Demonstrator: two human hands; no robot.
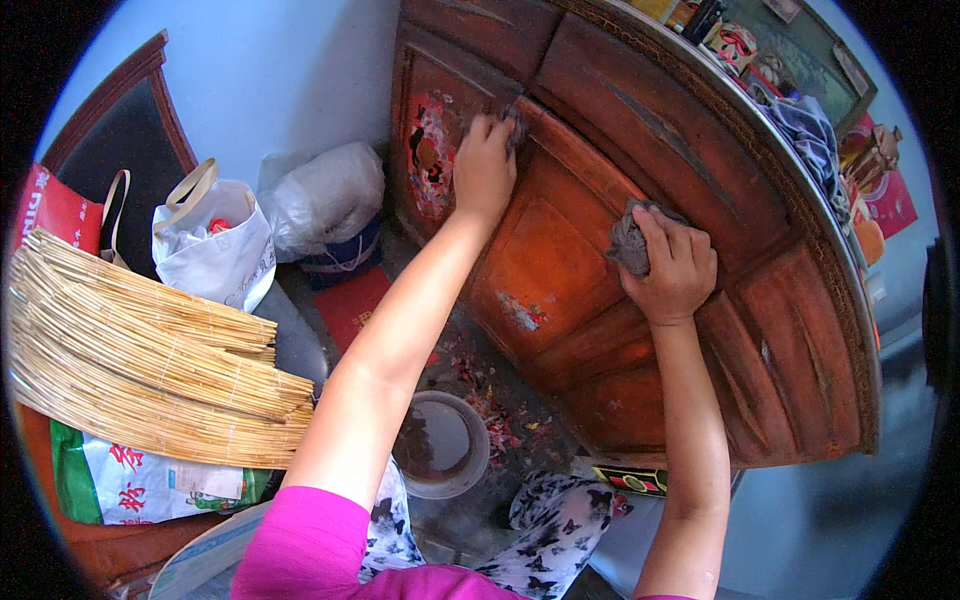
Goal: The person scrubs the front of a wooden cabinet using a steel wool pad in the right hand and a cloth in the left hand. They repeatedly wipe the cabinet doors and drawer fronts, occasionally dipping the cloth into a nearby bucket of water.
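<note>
Currently, head view: right hand (675, 262) clamped on grey rag (628, 242), against the brown cabinet (560, 245) front. Left hand (484, 172), well apart, curled on dark wad (514, 130), same front. Basin (481, 448) on floor.

Your left hand (483, 178) and right hand (677, 268) are bare; you wear a plain magenta top (440, 584), its short left sleeve (308, 535) the same solid colour, and white trousers (562, 530) printed with scattered black butterflies in several sizes
</note>
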